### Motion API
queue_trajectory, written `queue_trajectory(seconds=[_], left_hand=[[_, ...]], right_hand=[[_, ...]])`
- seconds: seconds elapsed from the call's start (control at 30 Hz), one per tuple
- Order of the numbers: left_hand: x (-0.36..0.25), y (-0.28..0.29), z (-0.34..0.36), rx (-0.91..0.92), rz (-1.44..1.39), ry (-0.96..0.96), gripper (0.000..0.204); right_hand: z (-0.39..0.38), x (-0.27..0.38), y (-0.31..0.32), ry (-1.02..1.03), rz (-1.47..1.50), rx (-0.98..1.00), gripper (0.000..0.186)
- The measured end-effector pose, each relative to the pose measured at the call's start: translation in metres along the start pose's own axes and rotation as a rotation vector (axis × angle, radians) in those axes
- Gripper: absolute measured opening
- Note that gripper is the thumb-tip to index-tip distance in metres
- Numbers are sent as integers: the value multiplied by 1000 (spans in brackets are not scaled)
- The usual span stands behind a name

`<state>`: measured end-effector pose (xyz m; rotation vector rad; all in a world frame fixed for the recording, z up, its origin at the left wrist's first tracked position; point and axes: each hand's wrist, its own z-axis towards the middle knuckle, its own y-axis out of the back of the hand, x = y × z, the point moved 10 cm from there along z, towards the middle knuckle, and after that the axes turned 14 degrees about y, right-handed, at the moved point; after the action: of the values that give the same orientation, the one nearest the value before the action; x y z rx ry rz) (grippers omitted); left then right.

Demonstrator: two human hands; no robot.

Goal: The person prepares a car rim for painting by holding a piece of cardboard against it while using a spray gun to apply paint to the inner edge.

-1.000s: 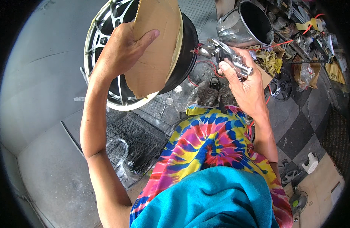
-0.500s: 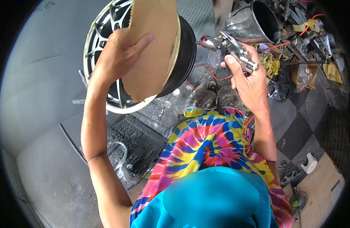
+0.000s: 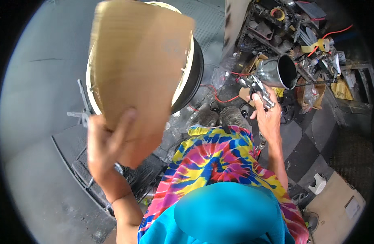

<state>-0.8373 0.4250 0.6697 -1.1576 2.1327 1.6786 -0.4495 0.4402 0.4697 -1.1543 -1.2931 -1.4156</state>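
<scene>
Cardboard (image 3: pixel 142 73) is blocking most of the wheel (image 3: pixel 197 75) from view; whether they are touching, I cannot tell. Left grip (image 3: pixel 103 148) is clasping its lower left edge; right grip (image 3: pixel 268 118) is grasping a metal spray gun (image 3: pixel 260 91). Work is seemingly running mid-course, with neither finished nor remaining parts showing. Compared with the earlier frame, the left grip is sitting lower and spokes are no longer showing.

Can't properly read any text here tbh. There's dark lettering on the yellow packet (image 3: pixel 341 89), tiny dark marks on the lower-right cardboard (image 3: pixel 335 197), and just a faint blurry smudge on the held cardboard (image 3: pixel 140 73).
</scene>
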Motion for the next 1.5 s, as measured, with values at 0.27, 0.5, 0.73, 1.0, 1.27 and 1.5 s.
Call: queue_trajectory(seconds=[0.27,0.5,0.73,1.0,1.27,1.5], left_hand=[[-39,-153,-7,252,-29,-334,21],[-72,-276,116,192,-245,-421,24],[-224,-449,240,500,-543,-544,47],[-430,-574,373,300,-290,-543,51],[-392,-503,232,27,-496,-897,44],[-148,-196,122,51,-405,-107,67]], right_hand=[[-37,-21,29,-32,-44,-97,38],[-77,-54,53,-188,-16,-221,39],[-65,-52,107,-66,-235,-152,41],[-48,-64,164,-137,-270,-124,46],[-27,-95,188,-195,-211,-151,43],[35,-85,144,-71,-46,108,39]])
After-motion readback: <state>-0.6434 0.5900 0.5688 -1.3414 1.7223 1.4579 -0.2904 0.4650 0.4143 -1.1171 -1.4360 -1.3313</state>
